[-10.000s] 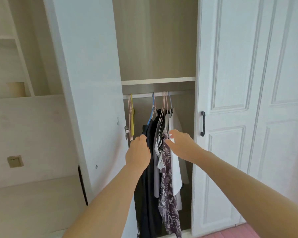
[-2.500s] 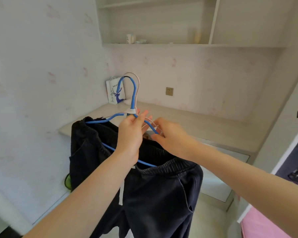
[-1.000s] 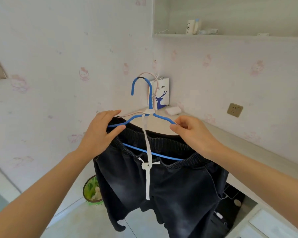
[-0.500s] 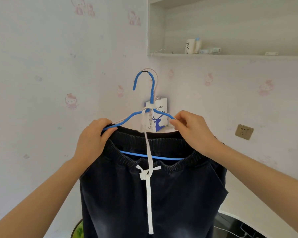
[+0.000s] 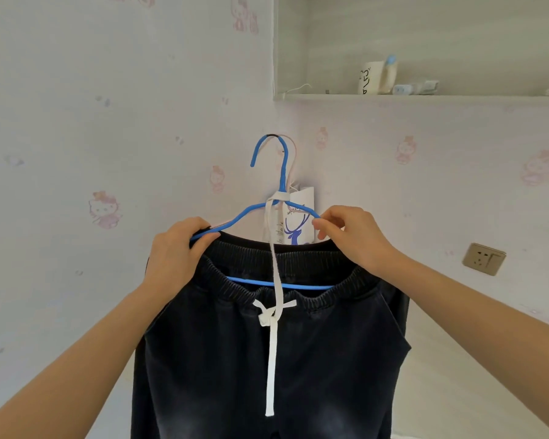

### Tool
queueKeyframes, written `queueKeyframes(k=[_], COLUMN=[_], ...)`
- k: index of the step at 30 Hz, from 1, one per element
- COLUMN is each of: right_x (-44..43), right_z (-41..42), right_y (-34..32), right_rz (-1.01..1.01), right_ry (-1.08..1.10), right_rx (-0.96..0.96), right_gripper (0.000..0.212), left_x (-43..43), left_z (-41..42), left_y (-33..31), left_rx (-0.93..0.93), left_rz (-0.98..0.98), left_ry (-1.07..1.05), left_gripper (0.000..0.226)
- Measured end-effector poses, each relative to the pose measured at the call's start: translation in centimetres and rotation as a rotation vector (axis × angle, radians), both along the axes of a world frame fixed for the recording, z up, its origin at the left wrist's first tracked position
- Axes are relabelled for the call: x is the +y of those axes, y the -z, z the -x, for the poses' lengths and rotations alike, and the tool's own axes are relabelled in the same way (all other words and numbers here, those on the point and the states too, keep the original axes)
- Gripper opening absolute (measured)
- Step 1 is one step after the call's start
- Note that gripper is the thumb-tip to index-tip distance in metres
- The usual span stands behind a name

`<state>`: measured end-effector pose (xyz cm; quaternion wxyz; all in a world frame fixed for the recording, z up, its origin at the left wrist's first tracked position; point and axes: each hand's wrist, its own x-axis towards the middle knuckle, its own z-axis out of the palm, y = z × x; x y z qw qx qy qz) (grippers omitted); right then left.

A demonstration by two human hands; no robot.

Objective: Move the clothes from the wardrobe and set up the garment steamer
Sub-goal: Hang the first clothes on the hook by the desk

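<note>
Two hands hold one blue hanger point(image 5: 284, 172) up in front of a wall corner. It is thin wire with a matt blue coating and a round hook. A second, pale pink wire hanger point(image 5: 295, 153) lies right behind it, hooks nearly overlapping.

Left hand point(image 5: 175, 248): fingers and thumb curled round the left shoulder of the blue wire. Right hand point(image 5: 358, 239): fingertips pinch the right shoulder.

Dark trousers point(image 5: 267, 359) hang from the hanger, mid-air between the forearms. They are of washed black fabric, faded in patches, with a gathered elastic waistband. The lower bar of the hanger shows across the waist opening. A flat white drawstring point(image 5: 271, 343) is knotted at the front. One end hangs straight down; the other runs up and wraps round the hanger neck.

Behind: a white paper bag point(image 5: 298, 223) printed with a blue deer, partly hidden by the hanger.

A pale wood-grain shelf recess point(image 5: 425, 98) sits top right. On it stand a cream cup point(image 5: 369, 77) with black marks, a blue-capped bottle point(image 5: 389, 72) just beside it, and small items too blurred to name.

The wallpaper is pale with pink cartoon cats. A square wall socket point(image 5: 484, 258) is on the right.
</note>
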<state>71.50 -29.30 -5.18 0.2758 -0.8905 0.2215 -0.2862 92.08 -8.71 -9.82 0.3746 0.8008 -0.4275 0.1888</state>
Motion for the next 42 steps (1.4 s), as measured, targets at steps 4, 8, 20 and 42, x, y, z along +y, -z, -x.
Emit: queueKeyframes(k=[4, 8, 20, 42], right_x=[-3.1, -7.0, -18.4, -30.9], right_z=[-1.8, -3.1, -7.0, -21.1], right_y=[1.5, 3.3, 12.3, 19.4], right_rz=[-0.094, -0.103, -0.374, -0.056], right_ry=[-0.085, -0.135, -0.155, -0.047], right_rx=[0.081, 0.225, 0.566, 0.403], right_gripper=[0.013, 0.024, 0.020, 0.024], left_x=[-2.3, -5.2, -12.5, -25.3], left_z=[-2.9, -5.2, -12.8, -24.3], left_y=[1.3, 3.0, 9.2, 17.6], left_rx=[0.037, 0.067, 0.215, 0.383], left_rz=[-0.037, -0.082, -0.243, -0.297], left_ry=[0.007, 0.014, -0.014, -0.081], left_gripper=[0.008, 0.009, 0.007, 0.015])
